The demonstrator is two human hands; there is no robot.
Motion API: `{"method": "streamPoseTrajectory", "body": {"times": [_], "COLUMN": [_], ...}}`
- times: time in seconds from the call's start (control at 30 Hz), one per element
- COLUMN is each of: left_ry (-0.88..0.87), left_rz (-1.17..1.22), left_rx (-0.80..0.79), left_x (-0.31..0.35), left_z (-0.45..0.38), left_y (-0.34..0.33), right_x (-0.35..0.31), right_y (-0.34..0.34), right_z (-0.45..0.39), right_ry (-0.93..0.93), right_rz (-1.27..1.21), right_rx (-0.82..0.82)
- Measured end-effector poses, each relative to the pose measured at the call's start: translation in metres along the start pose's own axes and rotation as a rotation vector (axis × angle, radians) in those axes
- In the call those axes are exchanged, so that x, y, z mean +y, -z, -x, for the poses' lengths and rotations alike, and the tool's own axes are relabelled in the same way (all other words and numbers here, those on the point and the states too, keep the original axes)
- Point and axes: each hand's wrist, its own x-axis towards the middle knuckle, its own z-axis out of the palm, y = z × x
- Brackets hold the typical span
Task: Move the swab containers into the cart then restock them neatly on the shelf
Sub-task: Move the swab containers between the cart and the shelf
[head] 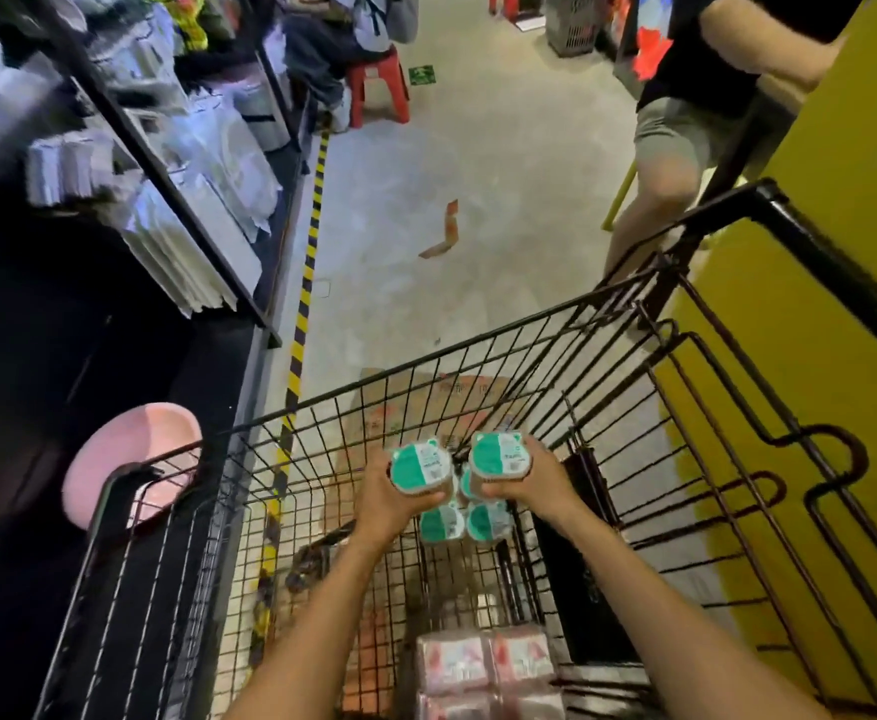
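Two light, rigid swab containers, left (419, 467) and right (498, 457), are being held over the cart (478, 350), each gripped round its sides by curled fingers of the left hand (392, 504) and right hand (532, 485), where slipping seems least likely.

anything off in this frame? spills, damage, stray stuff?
One stray item: a bent orange-brown strip of tape or cardboard lies loose on the grey concrete floor ahead of the black wire cart. No spills visible.

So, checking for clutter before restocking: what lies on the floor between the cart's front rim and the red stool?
In the head view, between the cart and the red stool, only an orange scrap lies on bare concrete.
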Motion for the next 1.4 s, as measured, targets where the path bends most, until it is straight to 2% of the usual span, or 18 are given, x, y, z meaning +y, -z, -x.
{"method": "streamPoseTrajectory", "body": {"times": [0.43, 0.7, 1.13, 1.23, 1.4], "left_ry": [0.146, 0.125, 0.127, 0.123, 0.069], "left_rz": [-0.069, -0.111, -0.137, -0.172, -0.256], "left_rx": [0.02, 0.033, 0.003, -0.017, -0.063], "left_x": [-0.083, -0.09, -0.082, -0.074, -0.054], "left_z": [-0.082, -0.095, -0.083, -0.07, -0.039], "left_y": [-0.052, -0.062, -0.057, -0.047, -0.021], "right_x": [0.07, 0.079, 0.065, 0.058, 0.03], "right_y": [-0.037, -0.038, -0.038, -0.034, -0.028], "right_z": [-0.082, -0.086, -0.075, -0.064, -0.03], "right_ry": [-0.18, -0.177, -0.266, -0.236, -0.09], "right_rz": [0.095, 0.175, 0.1, 0.111, 0.268], "right_rx": [-0.032, -0.024, -0.024, -0.019, 0.04]}}
